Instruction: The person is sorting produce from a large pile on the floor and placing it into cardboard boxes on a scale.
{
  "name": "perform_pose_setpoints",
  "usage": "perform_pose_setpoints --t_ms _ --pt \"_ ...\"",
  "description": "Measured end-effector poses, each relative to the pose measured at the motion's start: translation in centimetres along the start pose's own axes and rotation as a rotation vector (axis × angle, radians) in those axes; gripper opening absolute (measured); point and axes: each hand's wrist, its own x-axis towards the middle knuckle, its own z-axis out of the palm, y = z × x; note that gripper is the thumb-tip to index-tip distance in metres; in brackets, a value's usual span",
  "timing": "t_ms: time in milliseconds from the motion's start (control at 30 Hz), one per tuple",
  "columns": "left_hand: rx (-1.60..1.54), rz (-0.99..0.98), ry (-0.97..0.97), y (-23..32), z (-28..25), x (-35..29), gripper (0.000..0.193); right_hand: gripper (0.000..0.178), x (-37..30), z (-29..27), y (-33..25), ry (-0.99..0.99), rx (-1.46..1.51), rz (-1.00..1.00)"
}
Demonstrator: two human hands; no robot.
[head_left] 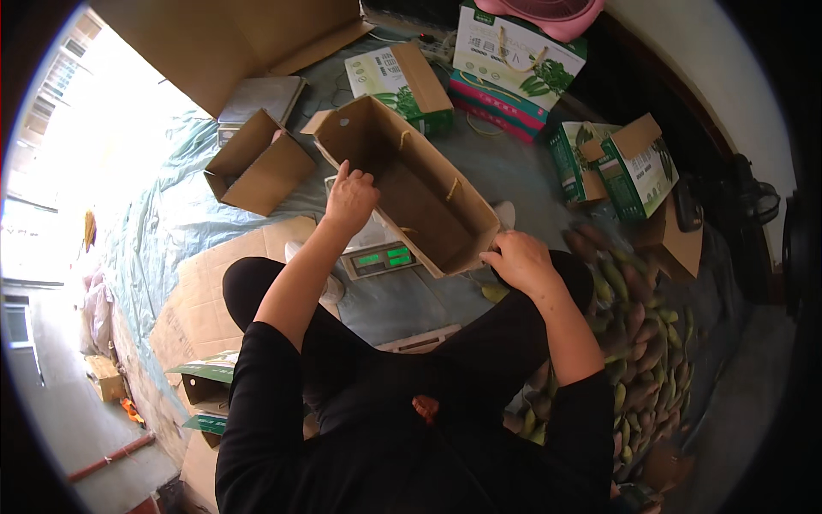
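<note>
An open cardboard box (423, 201) with brown inner walls and rope handles is tilted in front of me, its inside bare. My left hand (349, 204) is closed over its near-left rim, the index finger stretched along the edge. At the box's near right corner, my right hand (524, 261) pinches the rim between thumb and fingers. Beneath the box is a digital scale (382, 259) with a lit green display, its platform mostly hidden. My knees are on both sides of it.
Green and white radishes (642, 343) are heaped at my right. Printed carton boxes (638, 171) stand beyond them, others (518, 56) at the back under a pink basket (548, 13). A small open box (261, 167) is at left, near flattened cardboard (227, 274) on a blue sheet (163, 184).
</note>
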Motion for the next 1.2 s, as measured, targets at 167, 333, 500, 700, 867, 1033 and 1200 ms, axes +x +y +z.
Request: perform_pose_setpoints --t_ms 167,333,500,700,867,1033,1200 --pt "0.008 -0.006 0.007 0.3 -1.1 -1.0 0.006 0.028 -1.8 -2.3 1.0 0.223 0.301 0.003" --pt "-0.094 -0.08 -0.016 1.5 -1.9 -2.1 0.008 0.024 -4.2 -4.5 2.6 0.509 0.555 0.003" --pt "-0.213 -0.182 -0.03 3.0 -1.6 -1.6 0.012 0.02 -6.9 -4.3 6.6 0.688 0.635 0.131" --pt "-0.257 -0.159 -0.051 4.0 -1.4 -0.3 0.02 0.02 -10.5 0.9 12.9 0.793 0.518 0.344" --pt "-0.307 -0.089 -0.069 3.3 -1.0 -0.4 0.023 0.02 -13.1 10.3 17.1 0.62 0.348 0.558" --pt "-0.353 -0.033 -0.03 3.6 -1.3 -1.1 0.023 0.021 -16.2 26.1 18.9 0.257 0.298 0.604" --pt "-0.333 -0.085 -0.068 3.4 -2.1 -2.2 0.03 0.019 -16.8 33.4 15.5 -0.026 0.382 0.662"
